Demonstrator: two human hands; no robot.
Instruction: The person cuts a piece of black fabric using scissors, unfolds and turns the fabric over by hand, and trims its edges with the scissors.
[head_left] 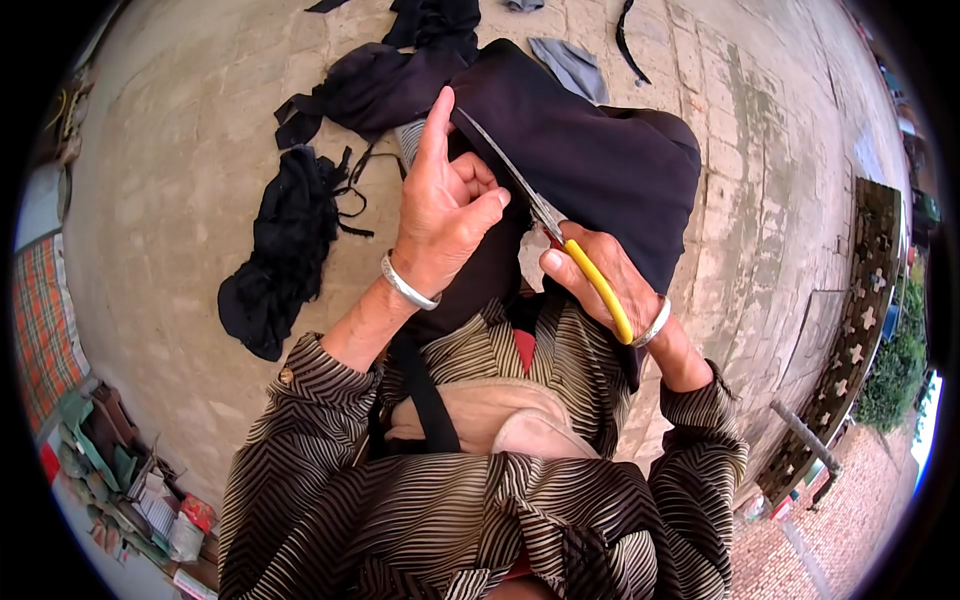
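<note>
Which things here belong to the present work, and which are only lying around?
In the work:
yellow-handled scissors, in the right hand
dark cloth beneath the blades

Lying about, it seems:
crumpled black cloth on the ground
grey cloth
thin black strip

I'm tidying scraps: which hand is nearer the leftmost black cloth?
Left. The left hand is to the right of the black cloth; the right hand, gripping scissors, is farther right.

Paved yard with clutter at its edges.
An orange checked cloth [45, 335] hangs at left, with a red packet [198, 512] and clear plastic bag [186, 540] near left; at right, a wall with cross-shaped shapes [838, 350], green foliage [900, 360] and, nearer, reddish brick paving [865, 500].
</note>
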